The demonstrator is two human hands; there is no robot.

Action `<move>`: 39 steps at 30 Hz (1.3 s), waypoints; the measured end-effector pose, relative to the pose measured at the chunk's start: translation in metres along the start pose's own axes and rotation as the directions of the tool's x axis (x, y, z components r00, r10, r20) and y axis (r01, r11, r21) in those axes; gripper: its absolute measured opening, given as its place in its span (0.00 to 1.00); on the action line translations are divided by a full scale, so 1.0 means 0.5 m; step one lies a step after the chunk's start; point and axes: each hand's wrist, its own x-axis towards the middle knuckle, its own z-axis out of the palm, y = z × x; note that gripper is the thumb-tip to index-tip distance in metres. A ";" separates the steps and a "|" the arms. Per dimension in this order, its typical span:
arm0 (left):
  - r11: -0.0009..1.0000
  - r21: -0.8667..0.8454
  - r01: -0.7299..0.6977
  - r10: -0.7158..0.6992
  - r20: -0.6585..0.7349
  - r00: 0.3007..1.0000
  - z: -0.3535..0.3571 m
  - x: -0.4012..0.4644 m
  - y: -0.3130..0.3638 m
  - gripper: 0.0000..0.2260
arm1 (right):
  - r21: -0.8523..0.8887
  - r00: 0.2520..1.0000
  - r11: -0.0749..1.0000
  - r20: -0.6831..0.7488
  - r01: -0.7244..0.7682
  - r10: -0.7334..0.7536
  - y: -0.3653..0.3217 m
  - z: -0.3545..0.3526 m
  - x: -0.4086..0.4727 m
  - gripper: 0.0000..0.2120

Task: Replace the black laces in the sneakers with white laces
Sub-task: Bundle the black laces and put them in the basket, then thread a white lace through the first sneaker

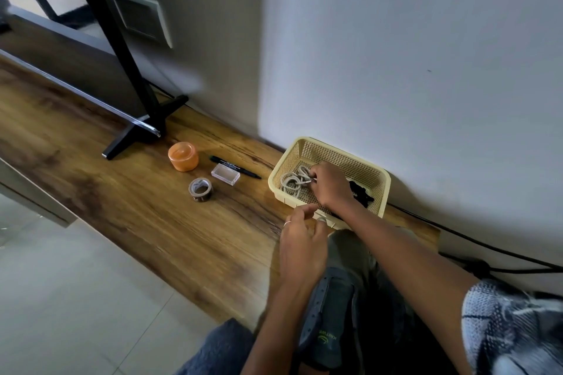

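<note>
A cream plastic basket (377,179) stands on the wooden shelf against the wall. Inside it lies a tangle of white laces (294,181) on the left and a bundle of black laces (361,190) on the right. My right hand (330,186) reaches into the basket and pinches the tip of a white lace. My left hand (301,240) hovers just in front of the basket with loosely curled fingers, holding nothing. A grey-green sneaker (344,292) without laces lies below my hands, toe toward the basket, its tongue visible near the bottom.
Left of the basket lie a black marker (234,166), a small clear box (225,174), a tape roll (200,189) and an orange lidded jar (182,156). A black stand foot (137,131) rests further left. Black cables (487,248) run along the wall at right.
</note>
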 end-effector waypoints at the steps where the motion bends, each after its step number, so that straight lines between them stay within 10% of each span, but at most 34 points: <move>1: 1.000 0.001 0.002 -0.002 0.000 1.000 0.000 0.000 -0.001 0.13 | 0.012 1.000 1.000 -0.009 -0.011 0.011 0.002 0.001 0.000 0.03; 21: 0.972 0.055 -0.228 0.233 -0.137 0.963 -0.021 -0.039 0.017 0.08 | 0.815 0.947 0.555 -0.024 -0.168 0.322 0.020 -0.248 -0.190 0.02; 39: 0.947 -0.286 -0.144 0.183 0.116 0.976 -0.015 -0.447 0.135 0.09 | 0.935 0.960 0.333 0.026 -0.122 0.277 -0.049 -0.358 -0.686 0.03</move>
